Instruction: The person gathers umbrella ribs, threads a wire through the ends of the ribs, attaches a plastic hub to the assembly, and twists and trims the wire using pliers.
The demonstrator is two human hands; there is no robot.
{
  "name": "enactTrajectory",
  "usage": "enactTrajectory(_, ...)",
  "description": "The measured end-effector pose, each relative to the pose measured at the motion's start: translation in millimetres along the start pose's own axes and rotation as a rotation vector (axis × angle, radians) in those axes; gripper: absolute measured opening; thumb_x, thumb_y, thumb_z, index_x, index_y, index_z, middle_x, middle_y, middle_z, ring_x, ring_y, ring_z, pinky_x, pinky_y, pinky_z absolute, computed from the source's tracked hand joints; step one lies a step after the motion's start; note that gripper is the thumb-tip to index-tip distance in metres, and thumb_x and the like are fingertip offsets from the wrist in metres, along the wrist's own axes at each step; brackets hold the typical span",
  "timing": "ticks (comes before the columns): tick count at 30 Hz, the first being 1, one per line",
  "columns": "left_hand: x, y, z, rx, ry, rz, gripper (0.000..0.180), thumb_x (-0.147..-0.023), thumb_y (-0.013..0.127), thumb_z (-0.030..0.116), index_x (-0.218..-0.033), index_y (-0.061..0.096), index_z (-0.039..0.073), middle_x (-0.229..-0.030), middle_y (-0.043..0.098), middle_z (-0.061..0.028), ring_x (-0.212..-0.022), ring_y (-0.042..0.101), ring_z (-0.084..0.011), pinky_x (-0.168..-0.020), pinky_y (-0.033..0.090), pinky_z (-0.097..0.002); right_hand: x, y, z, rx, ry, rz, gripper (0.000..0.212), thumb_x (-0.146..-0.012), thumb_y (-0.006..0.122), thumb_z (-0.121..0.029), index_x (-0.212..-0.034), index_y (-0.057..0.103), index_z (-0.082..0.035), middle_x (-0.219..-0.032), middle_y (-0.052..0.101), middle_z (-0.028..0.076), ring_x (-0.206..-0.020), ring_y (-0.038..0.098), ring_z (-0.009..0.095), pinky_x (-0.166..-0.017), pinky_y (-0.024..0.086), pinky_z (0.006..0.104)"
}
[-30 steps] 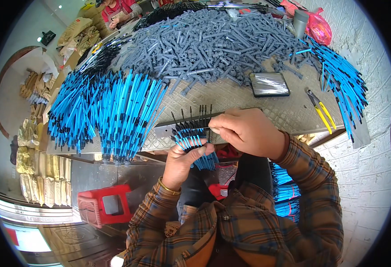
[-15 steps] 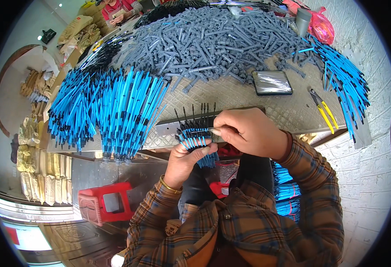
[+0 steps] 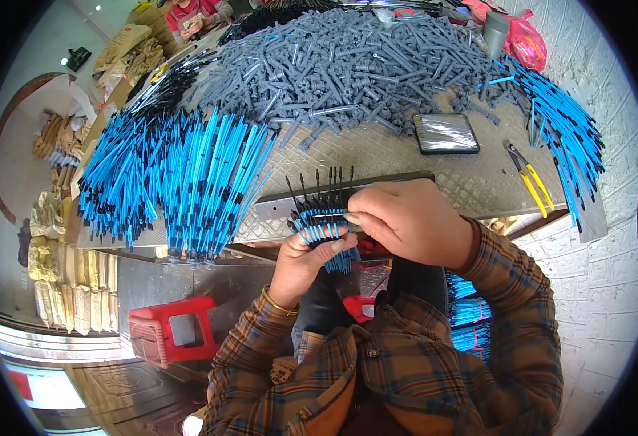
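In front of my lap, at the table's near edge, my left hand [image 3: 297,267] is closed around a fanned row of thin blue rods [image 3: 343,263] with black ends. Their black tips point up and away from me. My right hand [image 3: 415,227] pinches a thin, shiny metal pin [image 3: 328,215] between thumb and forefinger. The pin lies crosswise over the rods. Whether it passes through them is too small to tell. Behind my hands, a flat metal bar [image 3: 272,211] runs along the table edge.
A large heap of grey plastic parts [image 3: 333,73] covers the table's back. Blue rods [image 3: 213,171] lie left, more rods [image 3: 562,120] right. A black tray of metal pins [image 3: 446,125] and yellow-handled pliers [image 3: 531,185] sit right. A red stool [image 3: 206,320] stands lower left. Another person [image 3: 192,22] sits far left.
My right hand has turned slightly, still pinching the pin over the rods. The left hand keeps its grip in nearly the same place.
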State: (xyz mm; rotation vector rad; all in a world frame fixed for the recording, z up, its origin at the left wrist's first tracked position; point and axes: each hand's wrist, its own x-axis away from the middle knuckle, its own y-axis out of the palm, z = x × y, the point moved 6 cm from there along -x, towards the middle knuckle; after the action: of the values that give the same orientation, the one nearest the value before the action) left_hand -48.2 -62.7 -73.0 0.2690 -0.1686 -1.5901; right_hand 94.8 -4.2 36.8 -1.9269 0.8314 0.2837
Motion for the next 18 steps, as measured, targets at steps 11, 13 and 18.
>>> enactTrajectory(11, -0.8, 2.4, 1.4, -0.018, 0.022, -0.025, 0.021, -0.086, 0.057, -0.002, -0.106, 0.061, 0.000, -0.102, 0.064, -0.0113, -0.095, 0.063, -0.0214, -0.086, 0.049, -0.0317, -1.6, 5.8, 6.3, -0.115, 0.044, -0.056, 0.011, -0.080, 0.061, -0.011, -0.090, 0.059, -0.006, -0.076, 0.060, 0.010, -0.068, 0.059, 0.030, -0.057, 0.046, 0.0350)
enactTrajectory(13, -0.9, 2.3, 0.9, -0.016, 0.026, -0.024, 0.021, -0.085, 0.057, -0.003, -0.106, 0.061, 0.000, -0.102, 0.064, -0.0104, -0.095, 0.062, -0.0208, -0.085, 0.049, -0.0315, -2.4, 2.2, 0.5, -0.030, 0.000, -0.041, 0.011, -0.080, 0.061, -0.011, -0.090, 0.059, -0.006, -0.076, 0.060, 0.009, -0.068, 0.059, 0.031, -0.057, 0.046, 0.0352)
enactTrajectory(18, 0.1, 2.2, -0.3, -0.058, 0.000, -0.029, 0.023, -0.085, 0.057, -0.003, -0.108, 0.061, 0.000, -0.102, 0.064, -0.0087, -0.096, 0.062, -0.0190, -0.086, 0.049, -0.0305, -5.9, 4.0, 3.2, 0.009, -0.017, -0.078, 0.011, -0.079, 0.062, -0.011, -0.089, 0.059, -0.008, -0.075, 0.059, 0.008, -0.067, 0.059, 0.030, -0.056, 0.046, 0.0356)
